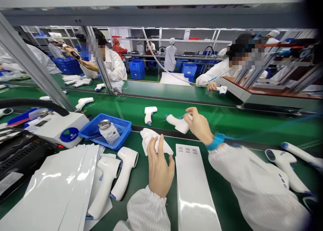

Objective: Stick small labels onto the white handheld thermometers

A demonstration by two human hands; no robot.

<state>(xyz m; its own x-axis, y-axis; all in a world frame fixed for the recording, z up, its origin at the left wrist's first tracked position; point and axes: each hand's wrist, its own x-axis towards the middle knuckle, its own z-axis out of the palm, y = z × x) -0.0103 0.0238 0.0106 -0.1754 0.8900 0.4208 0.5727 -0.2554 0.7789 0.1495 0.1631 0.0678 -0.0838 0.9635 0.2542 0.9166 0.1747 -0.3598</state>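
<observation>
My right hand [199, 124] reaches out over the green conveyor belt [227, 120] and grips a white thermometer gun [178, 122] by one end. My left hand [158, 167] lies on the green table with its fingers resting on a crumpled white cloth [148, 137]. Two more white thermometer guns [114, 177] lie side by side just left of that hand. A long white box [194, 187] sits between my forearms.
A blue tray [88, 130] holding a small bottle [108, 130] stands at the left, beside a white machine [58, 125] and a stack of white pouches [55, 187]. Another gun [149, 113] lies on the belt. Further guns [287, 167] lie at the right. Co-workers in white coats sit across the belt.
</observation>
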